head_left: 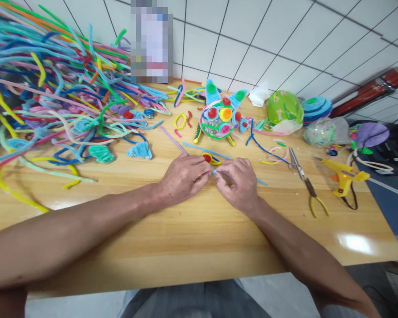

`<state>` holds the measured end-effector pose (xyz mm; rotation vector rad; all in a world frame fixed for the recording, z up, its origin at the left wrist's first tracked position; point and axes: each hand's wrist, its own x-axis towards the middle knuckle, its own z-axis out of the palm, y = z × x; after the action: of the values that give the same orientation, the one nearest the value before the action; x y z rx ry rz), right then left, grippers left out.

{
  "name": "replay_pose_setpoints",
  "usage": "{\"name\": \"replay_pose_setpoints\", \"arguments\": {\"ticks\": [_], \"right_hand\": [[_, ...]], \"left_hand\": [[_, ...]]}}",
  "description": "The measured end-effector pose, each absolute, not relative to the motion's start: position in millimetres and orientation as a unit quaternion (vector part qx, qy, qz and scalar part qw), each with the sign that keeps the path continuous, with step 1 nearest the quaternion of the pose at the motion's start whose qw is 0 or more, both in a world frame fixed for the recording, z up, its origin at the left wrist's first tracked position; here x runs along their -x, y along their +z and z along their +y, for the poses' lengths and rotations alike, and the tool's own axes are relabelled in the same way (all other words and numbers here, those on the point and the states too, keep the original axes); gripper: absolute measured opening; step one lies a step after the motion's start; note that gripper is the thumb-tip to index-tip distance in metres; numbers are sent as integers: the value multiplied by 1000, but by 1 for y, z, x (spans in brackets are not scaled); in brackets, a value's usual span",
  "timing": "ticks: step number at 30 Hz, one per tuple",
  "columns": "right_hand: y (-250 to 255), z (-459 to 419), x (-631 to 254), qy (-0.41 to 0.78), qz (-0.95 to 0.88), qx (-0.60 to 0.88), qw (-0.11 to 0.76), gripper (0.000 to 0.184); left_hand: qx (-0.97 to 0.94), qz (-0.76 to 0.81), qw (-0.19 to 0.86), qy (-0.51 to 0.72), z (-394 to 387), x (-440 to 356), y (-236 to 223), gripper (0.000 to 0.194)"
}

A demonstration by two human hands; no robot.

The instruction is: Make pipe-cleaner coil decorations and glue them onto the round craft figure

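The small blue piece (214, 172) sits between the fingertips of both hands, just above the tabletop (172, 247) and in front of the decorated figure (225, 115). The left hand (187, 179) has its fingers curled close together, pinching the piece from one side, while the right hand (239, 181) pinches it between thumb and forefinger from the other. The shaping of this piece looks to be underway rather than done. The figure seems well built up, with its pointed ears, coloured discs and feet in place, yet the red-and-yellow piece (215, 162) beside the fingers lies apart from it, and many fuzzy sticks (53, 88) in the pile at the left are unshaped. The blue piece appears to run crosswise, from one hand toward the other, though the fingers hide too much to be sure of its long axis or which end leads. Behind it, the long light-blue stick (199, 147) slants from far left to near right.
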<state>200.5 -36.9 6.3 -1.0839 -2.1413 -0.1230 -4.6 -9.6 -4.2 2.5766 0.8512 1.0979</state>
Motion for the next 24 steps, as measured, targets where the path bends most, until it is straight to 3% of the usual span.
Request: {"name": "replay_pose_setpoints", "arguments": {"ticks": [24], "right_hand": [[6,-36,-200,-42,-832,419,361,10]], "left_hand": [[-875,292,118,368,-9,4,-6,18]]}}
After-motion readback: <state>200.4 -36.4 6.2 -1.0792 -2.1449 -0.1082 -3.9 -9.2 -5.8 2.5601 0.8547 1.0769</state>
